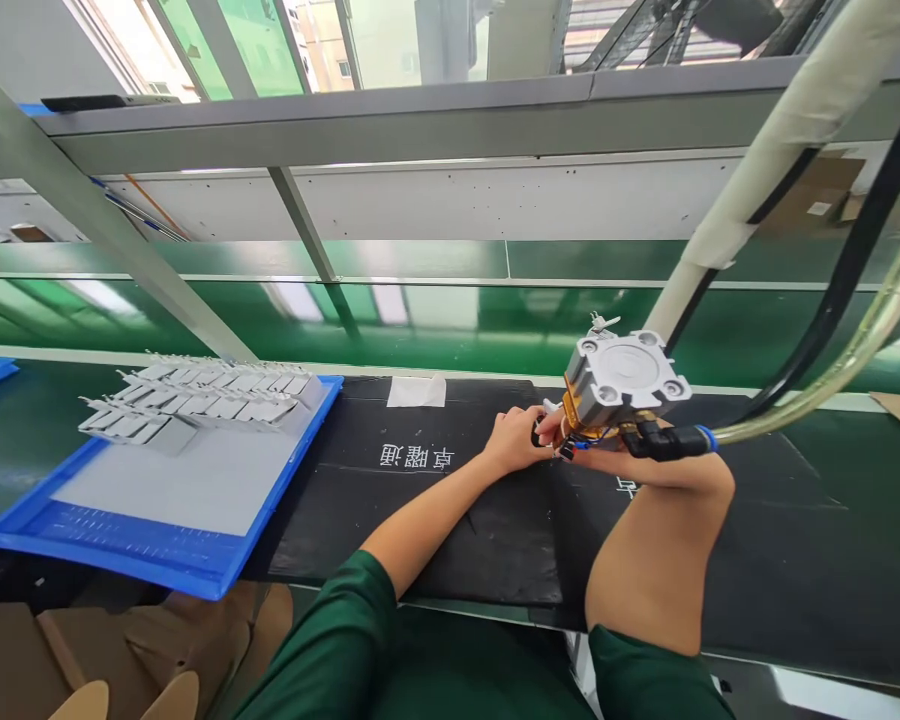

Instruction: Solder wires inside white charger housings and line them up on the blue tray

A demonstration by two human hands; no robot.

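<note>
Black bench mat (450, 520) supported both hands: left hand (511, 440) pinched a small, light part (546, 428); right hand (607, 455) gripped the heavy, rigid air tool (622, 385) underneath.

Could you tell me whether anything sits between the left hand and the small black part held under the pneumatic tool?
Nothing visible does. The left hand already pinches the black part at the tool; the right hand is mostly hidden behind the tool.

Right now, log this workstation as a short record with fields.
left hand: pinches a small black part against the tool's underside
right hand: mostly hidden under the pneumatic tool
hoses: run from the tool up to the right
work surface: black mat
blue tray: left of the mat, holds rows of grey metal parts
</note>
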